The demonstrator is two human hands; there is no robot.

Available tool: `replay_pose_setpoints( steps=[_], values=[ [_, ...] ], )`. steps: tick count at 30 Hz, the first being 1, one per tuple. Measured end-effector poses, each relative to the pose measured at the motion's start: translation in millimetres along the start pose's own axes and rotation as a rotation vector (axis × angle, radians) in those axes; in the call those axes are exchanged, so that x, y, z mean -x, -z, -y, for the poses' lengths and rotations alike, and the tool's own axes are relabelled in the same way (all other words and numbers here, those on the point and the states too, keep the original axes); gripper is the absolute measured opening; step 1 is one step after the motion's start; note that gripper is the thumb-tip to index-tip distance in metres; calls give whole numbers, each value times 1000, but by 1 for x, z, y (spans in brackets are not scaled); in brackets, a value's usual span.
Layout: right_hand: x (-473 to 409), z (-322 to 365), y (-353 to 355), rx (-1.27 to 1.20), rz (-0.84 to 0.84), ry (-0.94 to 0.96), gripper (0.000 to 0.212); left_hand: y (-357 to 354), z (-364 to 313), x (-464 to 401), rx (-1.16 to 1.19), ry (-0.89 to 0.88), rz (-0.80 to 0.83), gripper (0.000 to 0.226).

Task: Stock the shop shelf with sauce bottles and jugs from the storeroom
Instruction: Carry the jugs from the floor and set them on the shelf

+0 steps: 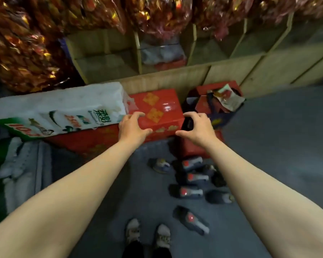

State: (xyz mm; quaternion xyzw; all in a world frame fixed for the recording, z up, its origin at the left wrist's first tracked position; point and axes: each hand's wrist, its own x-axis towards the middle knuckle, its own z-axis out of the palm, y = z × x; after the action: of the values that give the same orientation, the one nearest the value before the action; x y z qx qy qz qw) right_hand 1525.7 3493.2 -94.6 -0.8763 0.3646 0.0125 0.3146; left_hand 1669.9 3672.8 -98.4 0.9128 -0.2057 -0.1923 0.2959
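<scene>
Item 1, L side: we're setting our left hand on the near-left corner of the red carton, fingers spread and curled over its top edge, thumb on the front face.

Item 2, centre: carton sitting on other red boxes, long axis running away from us, lying between both hands.

Item 3, R side: our right hand is hovering just beside the near-right corner, fingers spread and curved; contact unclear. Sauce bottles lying on floor below, nearer R arm.
</scene>
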Motion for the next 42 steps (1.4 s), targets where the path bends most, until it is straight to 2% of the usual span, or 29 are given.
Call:
replay_pose_setpoints(
  steps=[15, 25, 30, 34, 38, 42],
  values=[
    [-40, -185, -282, -185, 139, -378, 76, -243, 180, -86, -51, 106, 337, 58],
    [-65, -301, -460, -445, 198, -588, 87, -405, 312, -132, -12, 185, 433, 71],
    [-96, -337, -518, -579, 152, -610, 88, -464, 348, -165, 12, 82, 514, 79],
    [-123, -360, -547, -637, 161, -559, 95, -501, 366, -189, 8, -45, 530, 105],
    [-141, -376, -567, -682, 183, -485, 97, -526, 384, -206, 12, -83, 517, 118],
    [-155, -385, -578, -717, 185, -438, 90, -537, 397, -217, -1, -147, 494, 118]
  ],
)
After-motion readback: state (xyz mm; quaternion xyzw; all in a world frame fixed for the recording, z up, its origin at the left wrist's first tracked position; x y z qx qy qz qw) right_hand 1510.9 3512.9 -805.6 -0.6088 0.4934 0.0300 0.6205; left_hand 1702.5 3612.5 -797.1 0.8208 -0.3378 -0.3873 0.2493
